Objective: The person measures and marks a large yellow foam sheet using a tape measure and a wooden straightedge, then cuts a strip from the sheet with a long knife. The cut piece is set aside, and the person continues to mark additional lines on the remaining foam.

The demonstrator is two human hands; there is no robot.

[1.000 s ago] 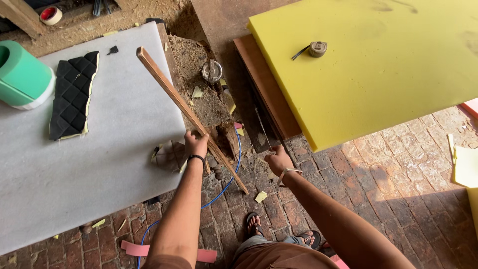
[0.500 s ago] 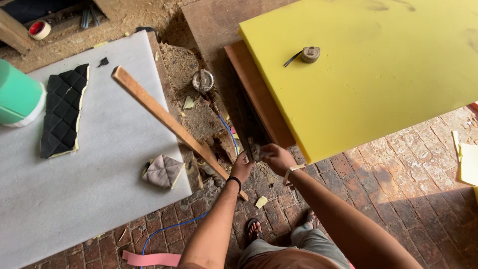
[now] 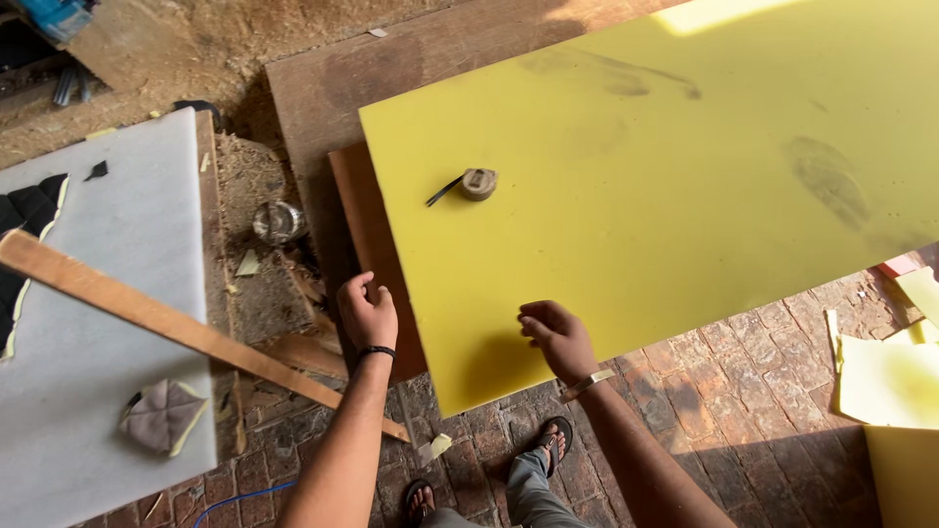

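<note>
A large yellow board (image 3: pixel 665 166) lies tilted over brown wooden panels (image 3: pixel 364 225). A small round tape measure (image 3: pixel 478 183) rests on the yellow board. My left hand (image 3: pixel 368 313) hovers with curled fingers at the edge of the brown panel, holding nothing. My right hand (image 3: pixel 556 334) rests loosely curled on the near corner of the yellow board. A long wooden strip (image 3: pixel 186 328) lies slanted across the white sheet (image 3: pixel 108 293) to the left, its near end on the brick floor.
On the white sheet lie a black quilted piece (image 3: pixel 24 210) and a small grey folded piece (image 3: pixel 164 416). A metal can (image 3: pixel 278 222) sits in sawdust. Yellow offcuts (image 3: pixel 885 376) lie at the right. My sandalled feet (image 3: pixel 558 435) stand on brick.
My left hand has let go of the wooden strip, which now lies on the white sheet. Both hands have moved right to the yellow board, and the view has shifted right.
</note>
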